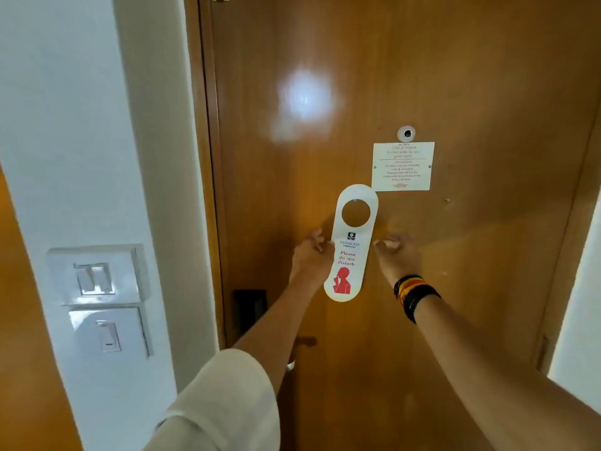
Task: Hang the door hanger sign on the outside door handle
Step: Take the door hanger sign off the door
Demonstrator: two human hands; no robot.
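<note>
Head view: left hand (310,255) pinches the left edge of the "Please do not disturb" door hanger sign (352,245); right hand (395,255), fingers curled, sits just beside its right edge, contact unclear. Sign's long axis runs near upright, hole uppermost, before the closed wooden door (455,76). Its inside handle (291,364) lies low, largely hidden under the left forearm; the outside handle is unseen.
</note>
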